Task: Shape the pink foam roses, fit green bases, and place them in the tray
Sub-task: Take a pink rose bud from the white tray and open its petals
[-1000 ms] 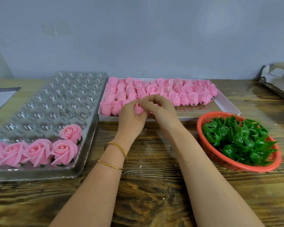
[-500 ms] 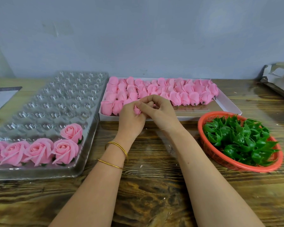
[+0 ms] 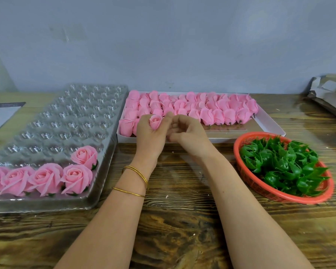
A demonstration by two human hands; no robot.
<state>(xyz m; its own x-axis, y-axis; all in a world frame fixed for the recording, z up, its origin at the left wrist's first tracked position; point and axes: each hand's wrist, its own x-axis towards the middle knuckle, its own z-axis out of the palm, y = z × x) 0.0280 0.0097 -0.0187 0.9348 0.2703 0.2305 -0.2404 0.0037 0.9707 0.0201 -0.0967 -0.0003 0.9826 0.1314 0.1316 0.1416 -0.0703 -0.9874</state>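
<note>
A person's left hand point(image 3: 149, 136) holds a pink foam rose bud point(image 3: 156, 121) upright, fingers wrapped around its lower half, over the near edge of the white box point(image 3: 268, 125) of unshaped buds. The right hand point(image 3: 186, 133) sits just beside it, fingers curled; whether they pinch a petal cannot be told. At left, the clear tray point(image 3: 66, 121) carries finished roses point(image 3: 77, 178) along its near edge, most of its cups unfilled. At right, a red basket point(image 3: 279, 199) of green bases point(image 3: 283, 164) rests on the wooden desk point(image 3: 182, 220). The foam looks soft: too firm a squeeze or a hard tug while opening the petals could likely crease or tear them, and a slack hold could drop the bud into the box.
</note>
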